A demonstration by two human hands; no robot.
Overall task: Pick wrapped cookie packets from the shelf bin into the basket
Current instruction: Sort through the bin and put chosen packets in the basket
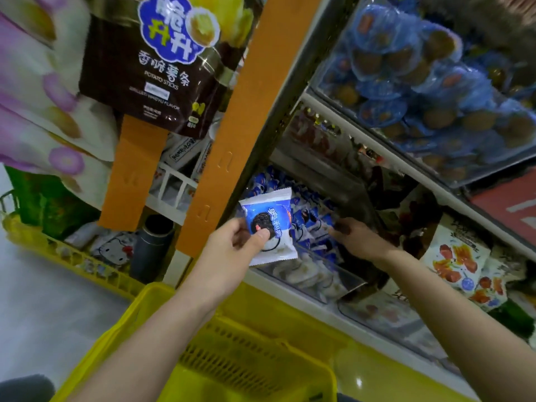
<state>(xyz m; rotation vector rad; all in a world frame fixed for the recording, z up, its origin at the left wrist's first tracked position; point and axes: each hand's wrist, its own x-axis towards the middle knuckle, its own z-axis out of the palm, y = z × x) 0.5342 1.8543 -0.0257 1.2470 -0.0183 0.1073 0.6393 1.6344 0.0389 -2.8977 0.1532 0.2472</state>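
Note:
My left hand (232, 242) pinches a blue and white wrapped cookie packet (269, 224) by its lower edge and holds it up in front of the shelf. My right hand (358, 237) reaches into the clear shelf bin (327, 282), its fingers down among several more blue cookie packets (311, 219); whether it grips one is hidden. The yellow basket (220, 343) sits below both arms, and the part of its inside that I see holds no packets.
An orange shelf post (232, 134) stands just left of the bin. A dark potato-stick bag (156, 59) hangs above it. Blue snack packs (420, 82) fill the upper shelf. Red and white snack bags (461, 256) lie to the right. Another yellow crate (58, 250) is at left.

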